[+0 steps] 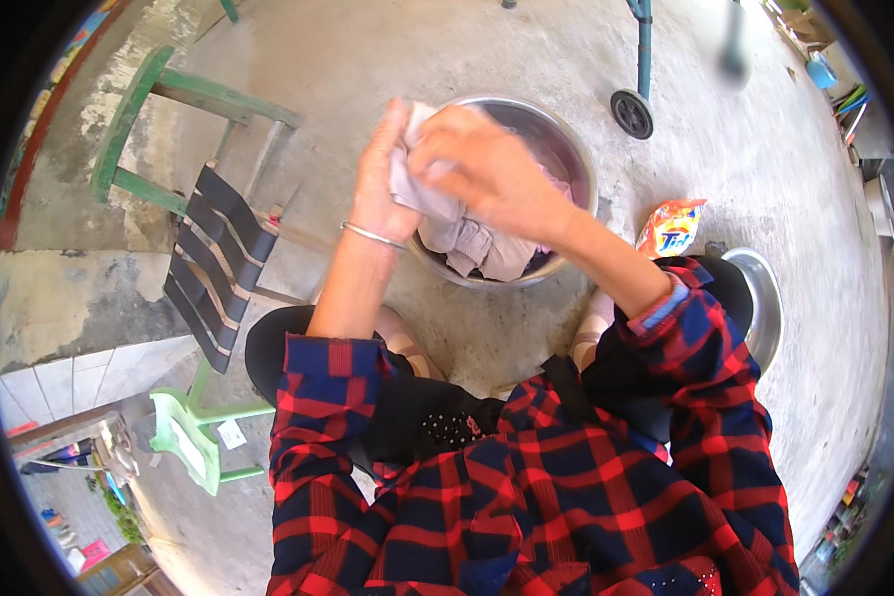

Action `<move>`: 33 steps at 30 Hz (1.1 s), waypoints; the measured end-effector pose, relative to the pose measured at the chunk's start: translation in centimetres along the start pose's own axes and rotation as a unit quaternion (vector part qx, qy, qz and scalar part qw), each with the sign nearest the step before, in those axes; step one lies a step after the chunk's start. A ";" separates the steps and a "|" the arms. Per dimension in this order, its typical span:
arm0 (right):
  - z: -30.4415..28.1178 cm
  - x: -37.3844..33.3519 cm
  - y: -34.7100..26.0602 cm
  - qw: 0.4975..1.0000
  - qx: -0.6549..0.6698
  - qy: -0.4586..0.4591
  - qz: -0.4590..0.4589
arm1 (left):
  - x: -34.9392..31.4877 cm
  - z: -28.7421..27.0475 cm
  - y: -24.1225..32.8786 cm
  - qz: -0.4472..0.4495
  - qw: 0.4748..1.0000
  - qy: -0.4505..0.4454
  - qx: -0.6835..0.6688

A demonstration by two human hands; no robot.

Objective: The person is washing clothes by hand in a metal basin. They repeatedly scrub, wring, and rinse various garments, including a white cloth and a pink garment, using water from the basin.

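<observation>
A pale, greyish-pink cloth (424, 199) is bunched between my two hands, above the near-left part of a round metal basin (588, 179). My left hand (378, 177), with a bangle at the wrist, grips the cloth from the left, fingers pointing up. From the right, my right hand (492, 171) presses over the cloth with bent fingers, slightly blurred by motion. The lower part of that cloth hangs toward the basin, where more pale wet-looking laundry (489, 250) lies heaped. Pinkish and dark fabric shows beneath, partly hidden by my right hand and forearm.
An orange detergent packet (670, 227) stands right of the basin, near a second metal basin (765, 303) beside my knee. On the left are a chair with dark straps (219, 263), a green wooden frame (124, 129) and a light-green stool (182, 437). A wheeled leg (633, 112) stands beyond.
</observation>
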State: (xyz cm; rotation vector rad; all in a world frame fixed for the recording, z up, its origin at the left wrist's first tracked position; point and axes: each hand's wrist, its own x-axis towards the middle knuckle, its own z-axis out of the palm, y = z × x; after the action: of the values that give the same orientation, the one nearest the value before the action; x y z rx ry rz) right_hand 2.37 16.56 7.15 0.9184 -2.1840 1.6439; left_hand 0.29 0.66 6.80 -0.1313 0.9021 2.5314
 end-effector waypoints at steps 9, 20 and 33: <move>-4.7 -3.8 11.3 0.889 0.277 -0.003 0.365 | -0.1 -0.3 2.4 0.136 0.980 0.097 0.108; 5.8 -15.6 14.9 0.822 -0.362 -0.174 0.404 | -1.8 -1.6 6.5 0.207 0.961 0.150 0.104; -4.6 4.3 -1.1 0.874 0.432 -0.031 0.219 | -2.6 0.0 2.5 -0.018 0.947 0.001 0.321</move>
State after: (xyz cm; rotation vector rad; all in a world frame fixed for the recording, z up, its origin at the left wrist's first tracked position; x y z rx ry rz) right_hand -1.04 19.29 11.89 0.6536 -1.7172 2.9607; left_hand 1.50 -2.06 8.87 0.0550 1.6490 2.0750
